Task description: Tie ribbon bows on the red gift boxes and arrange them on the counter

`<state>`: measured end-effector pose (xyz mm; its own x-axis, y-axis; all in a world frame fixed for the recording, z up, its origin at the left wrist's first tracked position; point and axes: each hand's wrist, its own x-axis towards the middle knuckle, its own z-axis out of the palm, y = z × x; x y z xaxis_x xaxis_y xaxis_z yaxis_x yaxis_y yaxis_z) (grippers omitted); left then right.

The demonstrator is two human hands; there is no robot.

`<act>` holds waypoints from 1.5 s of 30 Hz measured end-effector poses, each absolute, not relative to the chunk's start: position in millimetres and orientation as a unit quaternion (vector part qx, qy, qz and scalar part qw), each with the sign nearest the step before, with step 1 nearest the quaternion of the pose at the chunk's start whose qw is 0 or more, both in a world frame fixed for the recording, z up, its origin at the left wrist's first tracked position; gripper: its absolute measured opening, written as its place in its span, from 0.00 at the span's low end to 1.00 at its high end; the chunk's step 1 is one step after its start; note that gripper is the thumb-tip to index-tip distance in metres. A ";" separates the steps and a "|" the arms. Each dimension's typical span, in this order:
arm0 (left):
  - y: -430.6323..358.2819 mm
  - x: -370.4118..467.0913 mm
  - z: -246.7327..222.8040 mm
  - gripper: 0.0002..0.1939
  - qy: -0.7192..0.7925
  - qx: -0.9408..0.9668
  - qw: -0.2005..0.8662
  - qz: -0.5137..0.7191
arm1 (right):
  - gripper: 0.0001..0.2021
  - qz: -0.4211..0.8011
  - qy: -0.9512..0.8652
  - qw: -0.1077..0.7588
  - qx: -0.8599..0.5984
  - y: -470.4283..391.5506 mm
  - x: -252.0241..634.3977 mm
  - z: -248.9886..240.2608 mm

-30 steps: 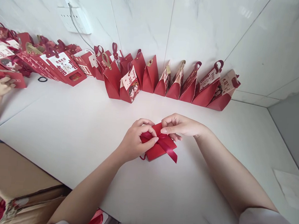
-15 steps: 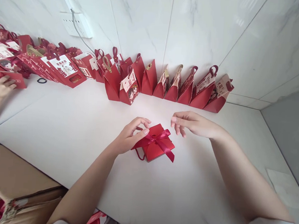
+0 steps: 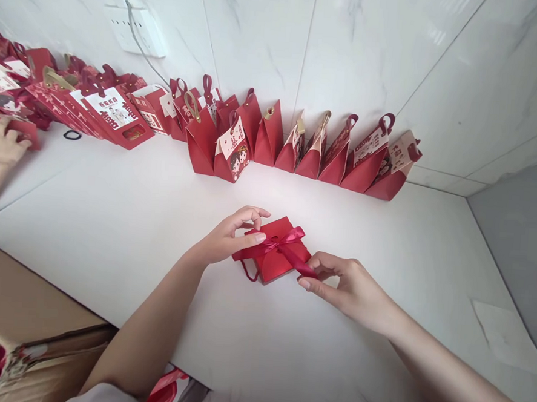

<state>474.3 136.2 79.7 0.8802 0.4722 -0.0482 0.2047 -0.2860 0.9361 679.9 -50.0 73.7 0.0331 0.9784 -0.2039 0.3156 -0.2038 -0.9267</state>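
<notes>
A small red gift box [image 3: 283, 264] lies flat on the white table, with a glossy dark-red ribbon [image 3: 294, 234] tied in a bow across its top. My left hand [image 3: 236, 235] is at the box's left side, its thumb on the left part of the bow and its index finger arched above; the other fingers are partly hidden. Between the thumb and fingers of my right hand [image 3: 342, 287] is the ribbon's right tail, at the box's right corner. A dark-red cord loop [image 3: 249, 272] sticks out at the box's lower left.
Several red gift boxes with strap handles [image 3: 308, 161] line the tiled wall. More stand in a cluster [image 3: 112, 115] at the left, near a black ring [image 3: 72, 135]. Another person's hand [image 3: 1, 148] rests on a red box there. A cardboard box [image 3: 30, 298] stands at lower left.
My right hand has come down and toward me from above the box's right side and taken hold of the ribbon's right tail. My left hand stays at the bow.
</notes>
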 end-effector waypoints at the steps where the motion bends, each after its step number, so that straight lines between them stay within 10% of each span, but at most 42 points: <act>1: 136.1 474.4 79.6 0.12 0.217 0.788 0.563 0.121 | 0.14 0.456 -0.511 0.375 -0.625 -50.4 678.2 72.8; 45: 139.3 482.8 60.6 0.18 0.185 0.792 0.564 0.141 | 0.13 0.479 -0.556 0.328 -0.595 -49.4 694.8 77.9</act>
